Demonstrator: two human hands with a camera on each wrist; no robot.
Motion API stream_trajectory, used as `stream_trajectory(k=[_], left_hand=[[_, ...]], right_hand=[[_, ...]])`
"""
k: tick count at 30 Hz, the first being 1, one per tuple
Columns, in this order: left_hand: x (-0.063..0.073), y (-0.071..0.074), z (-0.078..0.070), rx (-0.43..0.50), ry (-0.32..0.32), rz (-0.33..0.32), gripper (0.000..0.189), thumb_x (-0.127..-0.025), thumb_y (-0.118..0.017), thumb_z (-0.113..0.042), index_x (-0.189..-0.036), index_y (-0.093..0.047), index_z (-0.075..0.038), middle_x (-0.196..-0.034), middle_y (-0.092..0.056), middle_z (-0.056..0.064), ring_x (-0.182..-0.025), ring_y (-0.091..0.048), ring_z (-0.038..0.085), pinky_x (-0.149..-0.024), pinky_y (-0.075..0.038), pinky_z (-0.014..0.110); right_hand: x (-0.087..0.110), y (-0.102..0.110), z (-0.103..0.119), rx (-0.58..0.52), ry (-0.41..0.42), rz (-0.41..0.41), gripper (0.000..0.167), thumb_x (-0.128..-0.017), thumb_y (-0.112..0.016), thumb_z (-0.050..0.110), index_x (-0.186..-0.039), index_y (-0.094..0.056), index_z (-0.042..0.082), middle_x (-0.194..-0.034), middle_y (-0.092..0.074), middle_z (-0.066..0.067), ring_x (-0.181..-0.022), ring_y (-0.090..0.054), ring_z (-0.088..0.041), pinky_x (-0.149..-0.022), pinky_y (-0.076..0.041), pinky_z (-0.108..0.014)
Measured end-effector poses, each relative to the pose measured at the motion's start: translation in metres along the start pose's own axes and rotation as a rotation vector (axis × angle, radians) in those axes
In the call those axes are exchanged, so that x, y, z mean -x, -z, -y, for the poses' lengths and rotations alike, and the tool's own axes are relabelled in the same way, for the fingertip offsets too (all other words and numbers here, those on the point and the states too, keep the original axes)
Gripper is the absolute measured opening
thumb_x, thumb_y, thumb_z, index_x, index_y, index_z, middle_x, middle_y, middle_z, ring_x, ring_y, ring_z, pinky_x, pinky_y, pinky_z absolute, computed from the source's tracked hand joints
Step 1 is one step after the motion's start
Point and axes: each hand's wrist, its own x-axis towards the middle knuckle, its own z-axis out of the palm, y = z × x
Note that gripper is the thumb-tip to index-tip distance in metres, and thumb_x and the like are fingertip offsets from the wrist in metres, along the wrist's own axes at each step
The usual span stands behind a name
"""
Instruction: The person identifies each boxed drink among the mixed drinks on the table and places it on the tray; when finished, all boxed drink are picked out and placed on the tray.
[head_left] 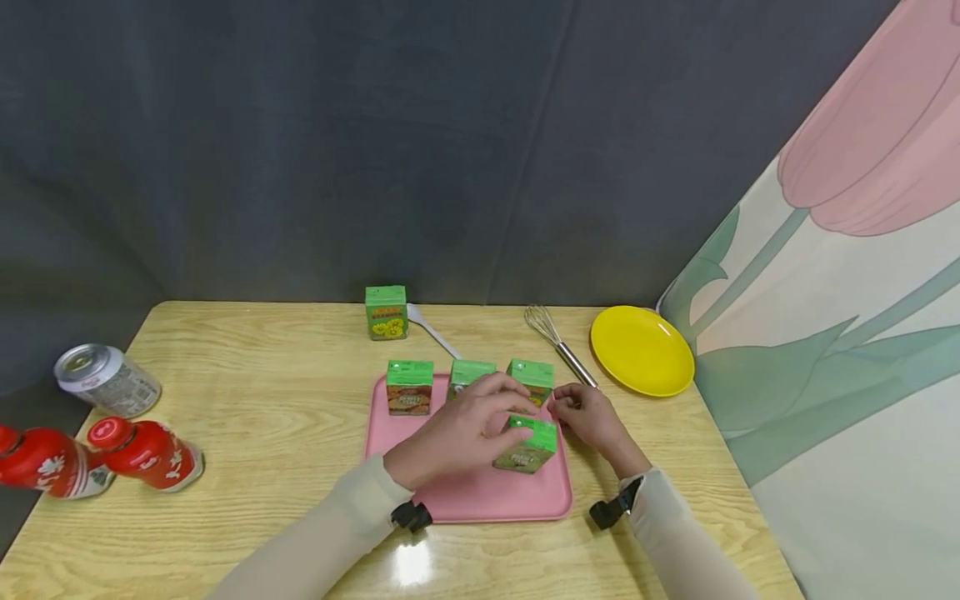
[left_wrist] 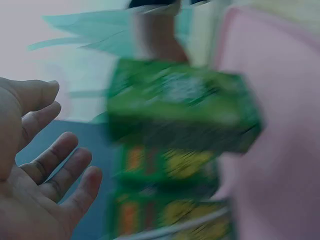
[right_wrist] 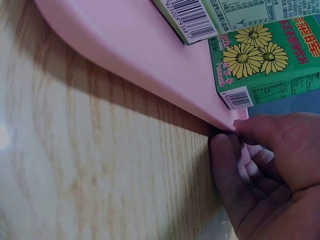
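Four green cartons are standing or lying on the pink tray (head_left: 465,492), and one of them, the tilted carton (head_left: 527,446) near the tray's right front, is sitting directly under the left hand (head_left: 459,432). That hand is reaching across from the left with its fingers hovering over the carton's top and near side; the head view is suggesting contact at the fingertips, yet the left wrist view is showing the palm (left_wrist: 30,200) open and the fingers spread, with the blurred carton (left_wrist: 182,107) lying just beyond them, so I cannot tell whether a hold is actually closing. The carton is leaning, its long axis running roughly from the left hand's side toward the tray's right edge, green top face turned up and toward the back row.

The right hand (head_left: 588,414) is sitting at the tray's right rim, just beside that same carton, and the right wrist view is showing its thumb and curled fingers (right_wrist: 227,165) pinching the pink rim (right_wrist: 220,125) near a corner, with a daisy-printed carton (right_wrist: 260,60) lying close above. Both hands are therefore near the tilted carton, the left above it, the right to its right and occupied with the tray.

A fifth carton (head_left: 386,312) is standing well apart at the back of the wooden table (head_left: 262,400)
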Motion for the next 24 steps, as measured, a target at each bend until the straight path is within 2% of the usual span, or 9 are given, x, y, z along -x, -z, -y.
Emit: stream_trajectory(k=[2, 5, 8, 11, 14, 17, 20, 24], left_hand=[[0.001, 0.02, -0.005, -0.039, -0.022, -0.078, 0.023, -0.099, -0.069, -0.032, -0.121, -0.072, -0.025, -0.13, -0.054, -0.01, -0.117, -0.049, 0.008, -0.092, -0.047, 0.034], [0.007, 0.058, -0.003, -0.078, -0.003, -0.223, 0.022, -0.099, -0.07, -0.028, -0.12, -0.072, -0.021, -0.129, -0.056, -0.008, -0.121, -0.049, 0.011, -0.096, -0.046, 0.039], [0.017, 0.096, 0.013, -0.102, 0.09, -0.378, 0.023, -0.1, -0.069, -0.027, -0.12, -0.071, -0.018, -0.128, -0.058, -0.003, -0.124, -0.05, 0.019, -0.102, -0.041, 0.048], [0.027, 0.126, 0.043, -0.089, 0.221, -0.46, 0.027, -0.101, -0.067, -0.029, -0.123, -0.07, -0.013, -0.127, -0.057, 0.003, -0.123, -0.051, 0.027, -0.102, -0.039, 0.054], [0.037, 0.142, 0.076, -0.076, 0.346, -0.459, 0.036, -0.103, -0.064, -0.031, -0.13, -0.065, -0.007, -0.129, -0.053, 0.01, -0.124, -0.048, 0.034, -0.104, -0.038, 0.057], [0.044, 0.147, 0.1, -0.058, 0.439, -0.435, 0.04, -0.104, -0.062, -0.029, -0.134, -0.061, -0.003, -0.133, -0.048, 0.016, -0.128, -0.044, 0.038, -0.106, -0.037, 0.057], [0.046, 0.148, 0.113, -0.031, 0.468, -0.424, 0.041, -0.104, -0.062, -0.024, -0.137, -0.057, -0.002, -0.137, -0.045, 0.019, -0.13, -0.042, 0.041, -0.107, -0.037, 0.057], [0.039, 0.148, 0.122, -0.032, 0.465, -0.418, 0.044, -0.103, -0.064, -0.02, -0.142, -0.053, -0.004, -0.142, -0.042, 0.02, -0.134, -0.039, 0.041, -0.108, -0.037, 0.056]], right_hand=[[0.0, 0.0, 0.0, -0.004, 0.0, -0.001, 0.024, -0.099, -0.067, 0.012, -0.118, -0.065, -0.002, -0.094, -0.067, -0.008, -0.08, -0.063, -0.018, -0.071, -0.055, -0.03], [0.001, 0.0, 0.001, -0.008, -0.002, -0.005, 0.024, -0.099, -0.067, 0.012, -0.118, -0.065, -0.003, -0.096, -0.067, -0.009, -0.08, -0.063, -0.018, -0.071, -0.055, -0.03], [0.0, 0.0, 0.001, -0.003, -0.003, -0.001, 0.023, -0.099, -0.067, 0.012, -0.117, -0.065, -0.003, -0.097, -0.067, -0.009, -0.081, -0.063, -0.017, -0.071, -0.055, -0.03], [0.0, 0.002, 0.002, -0.014, -0.012, -0.007, 0.022, -0.099, -0.067, 0.012, -0.116, -0.065, -0.002, -0.097, -0.067, -0.009, -0.081, -0.064, -0.018, -0.07, -0.055, -0.03], [-0.001, 0.002, 0.001, -0.007, -0.009, -0.006, 0.023, -0.099, -0.067, 0.012, -0.116, -0.065, -0.003, -0.096, -0.067, -0.009, -0.081, -0.064, -0.018, -0.07, -0.056, -0.03], [-0.001, 0.0, 0.001, -0.003, -0.019, -0.004, 0.023, -0.099, -0.068, 0.013, -0.117, -0.066, -0.002, -0.096, -0.067, -0.009, -0.082, -0.063, -0.018, -0.07, -0.056, -0.029], [0.0, -0.001, 0.0, -0.004, -0.037, -0.011, 0.022, -0.099, -0.069, 0.013, -0.117, -0.066, 0.0, -0.097, -0.067, -0.008, -0.083, -0.062, -0.018, -0.071, -0.055, -0.029], [0.002, -0.002, 0.001, -0.044, -0.044, -0.014, 0.021, -0.099, -0.067, 0.01, -0.117, -0.065, -0.001, -0.098, -0.067, -0.009, -0.083, -0.063, -0.018, -0.071, -0.056, -0.029]])
